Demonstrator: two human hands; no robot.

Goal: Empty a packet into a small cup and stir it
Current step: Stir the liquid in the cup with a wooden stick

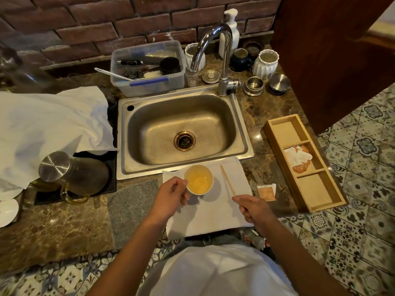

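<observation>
A small white cup with yellowish liquid stands on a white cloth in front of the sink. My left hand grips the cup's left rim. A thin wooden stir stick lies on the cloth to the right of the cup. My right hand rests at the stick's near end, fingers curled, pinching it. An orange-and-white packet with its top torn lies on the counter right of the cloth.
A steel sink with a tap lies behind the cloth. A wooden tray holding more packets sits to the right. A glass jug with a steel lid stands to the left. A grey mat lies beside the cloth.
</observation>
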